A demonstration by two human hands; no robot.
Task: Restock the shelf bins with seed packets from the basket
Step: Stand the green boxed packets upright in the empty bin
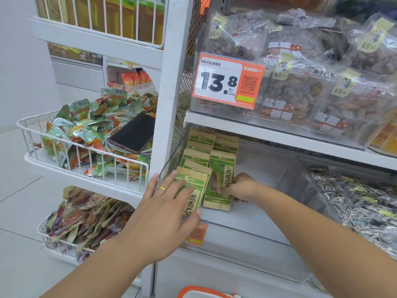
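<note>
Roughly eight seed packets (199, 157) showed in the clear shelf bin (253, 229) at the centre of the frame, standing in two rows against the bin's left wall: five or so in the left row, three in the right. Both of your hands were inside the bin's front edge. Your left hand (169, 209), with a gold ring (161, 188) on one finger, held the front packet of the left row (192, 196), thumb under its lower edge and fingers spread across its face. Your right hand (240, 188) gripped the front packet of the right row (219, 179) at its lower right side, fingers curled round the edge, and that packet stood upright on the bin floor.

To the right of the two rows the bin floor lay bare as far as its right wall, so most of its width was open room. Just beyond that wall, at the right edge of the frame, a second bin (354, 201) held loose grey-striped packets. Above, one orange price tag (227, 79) reading 13.8 hung on the upper shelf in front of bags of dried fruit (300, 87).

On the left of the frame two white wire baskets (32, 134) carried snack packs, and one dark phone (133, 133) lay on the upper heap. An orange-rimmed basket (202, 292) peeked in at the bottom centre.
</note>
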